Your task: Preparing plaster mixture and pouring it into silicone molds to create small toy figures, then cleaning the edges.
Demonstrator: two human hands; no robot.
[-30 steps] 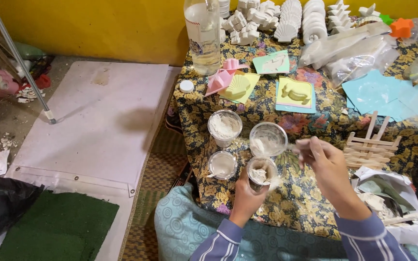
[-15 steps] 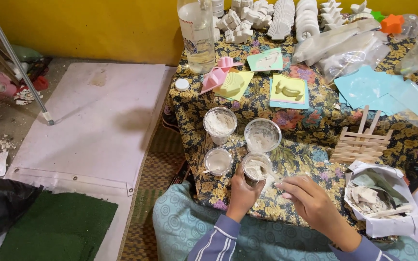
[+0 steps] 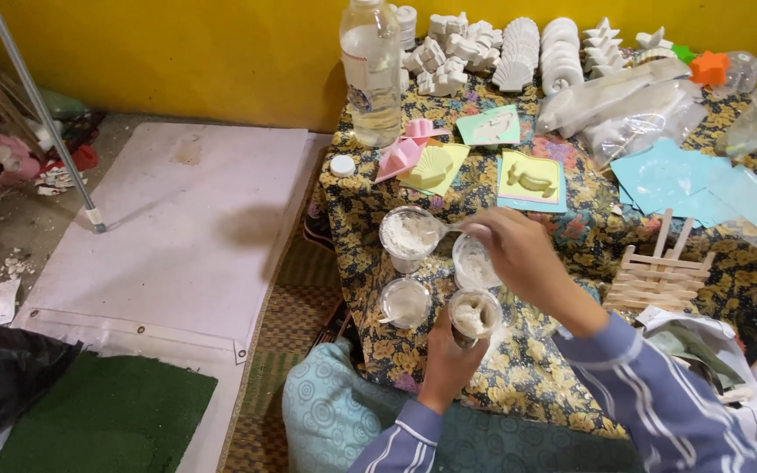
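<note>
Left hand (image 3: 450, 359) gripped near cup (image 3: 474, 314) of white paste | right hand (image 3: 519, 259) pinched spoon (image 3: 442, 229) over far powder-filled cup (image 3: 408, 236)

A single head-worn camera looks steeply down from close above onto the low cloth-covered table (image 3: 571, 368) and floor beside it.

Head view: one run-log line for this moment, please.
left hand: holds small cup | right hand: spoon in powder cup | surface: floral table
</note>
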